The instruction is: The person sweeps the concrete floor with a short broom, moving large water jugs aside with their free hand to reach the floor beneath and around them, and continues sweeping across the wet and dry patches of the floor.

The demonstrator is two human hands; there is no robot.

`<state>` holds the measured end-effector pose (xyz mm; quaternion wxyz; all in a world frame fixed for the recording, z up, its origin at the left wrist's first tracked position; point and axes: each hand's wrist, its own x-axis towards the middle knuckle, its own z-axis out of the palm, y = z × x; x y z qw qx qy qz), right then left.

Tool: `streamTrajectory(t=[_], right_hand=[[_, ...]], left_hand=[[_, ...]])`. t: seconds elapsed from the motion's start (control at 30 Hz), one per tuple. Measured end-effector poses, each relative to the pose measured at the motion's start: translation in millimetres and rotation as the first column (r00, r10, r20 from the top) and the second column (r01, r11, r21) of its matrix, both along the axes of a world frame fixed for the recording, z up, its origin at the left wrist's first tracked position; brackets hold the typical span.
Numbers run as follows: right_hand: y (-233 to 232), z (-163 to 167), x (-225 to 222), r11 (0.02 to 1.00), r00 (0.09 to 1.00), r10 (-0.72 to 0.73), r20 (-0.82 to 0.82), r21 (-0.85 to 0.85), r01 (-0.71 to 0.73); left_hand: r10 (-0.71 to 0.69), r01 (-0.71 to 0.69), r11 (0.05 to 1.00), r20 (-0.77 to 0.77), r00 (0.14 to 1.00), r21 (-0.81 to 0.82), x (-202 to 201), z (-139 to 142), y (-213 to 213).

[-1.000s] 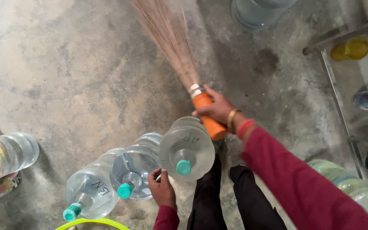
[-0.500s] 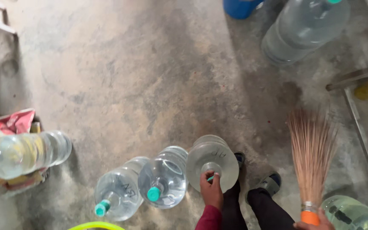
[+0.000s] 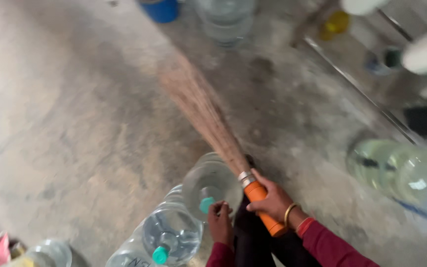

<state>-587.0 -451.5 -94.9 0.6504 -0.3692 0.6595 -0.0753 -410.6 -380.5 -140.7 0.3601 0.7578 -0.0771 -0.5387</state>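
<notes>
Firmly, the right hand (image 3: 273, 200) had its fingers (image 3: 262, 179) clenched around the orange handle (image 3: 265, 207) of a broom (image 3: 208, 121), whose bristles fanned out toward eleven o'clock across the concrete floor (image 3: 75, 123). The left hand (image 3: 220, 222) had its fingers curled on the teal cap (image 3: 206, 204) of a large clear water jug (image 3: 211, 183), just at nine o'clock from the broom handle. A second jug (image 3: 171, 235) touched the first at seven o'clock, and a third (image 3: 411, 173) lay well apart at three o'clock. The picture was blurred with motion. A wide sweep risked the bristles or handle clipping the held jug; if the one-handed hold on its cap slipped, it could roll into its neighbour.
</notes>
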Motion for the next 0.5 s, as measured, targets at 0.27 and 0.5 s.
streamTrajectory(t=[0.27, 0.5], right_hand=[[172.1, 23.6, -85.5, 0.996, 0.981, -0.073, -0.182, 0.045, 0.082], [309.4, -6.4, -162.6, 0.844, 0.774, -0.507, -0.379, -0.037, 0.534]], left_hand=[[-0.276, 0.272, 0.961, -0.080, 0.958, -0.056, -56.3, -15.4, 32.3], [-0.417, 0.409, 0.909, -0.110, 0.902, -0.084, -78.2, -14.9, 63.6]])
